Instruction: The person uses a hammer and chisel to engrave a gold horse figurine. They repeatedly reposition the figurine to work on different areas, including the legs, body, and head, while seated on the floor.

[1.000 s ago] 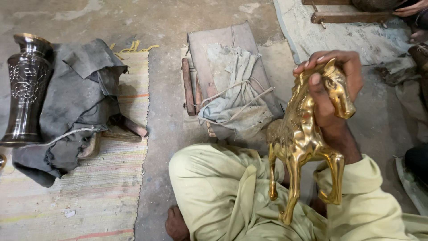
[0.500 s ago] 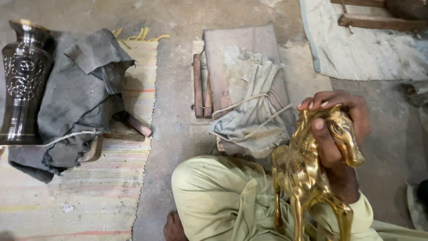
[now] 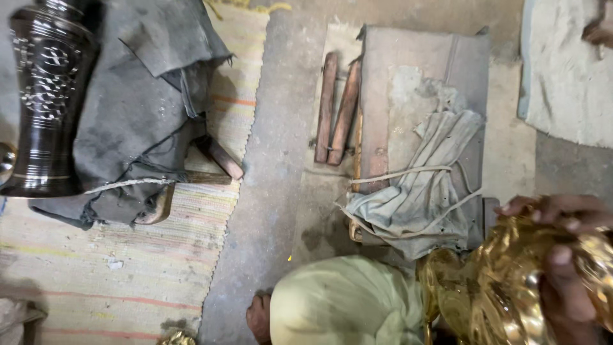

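- Brass horse figure (image 3: 498, 294): polished golden metal, mirror-glossy, blurred here.
- Vase (image 3: 45, 96): dark metal, shiny, with engraved pale patterning and fine ringed lines.
- Grey cloth (image 3: 134, 102): matt, soft, crumpled, dusty.
- Striped mat (image 3: 121, 255): woven fibre, coarse, faded, frayed at the edge.
- Wooden sticks (image 3: 335, 108): worn brown wood, dull.
- Bundled cloth (image 3: 421, 191): pale, grimy fabric tied with light cord.
- Floor (image 3: 274, 160): rough, matt concrete.
- Trouser knee (image 3: 345, 300): pale yellow-green cloth, matt, smooth.
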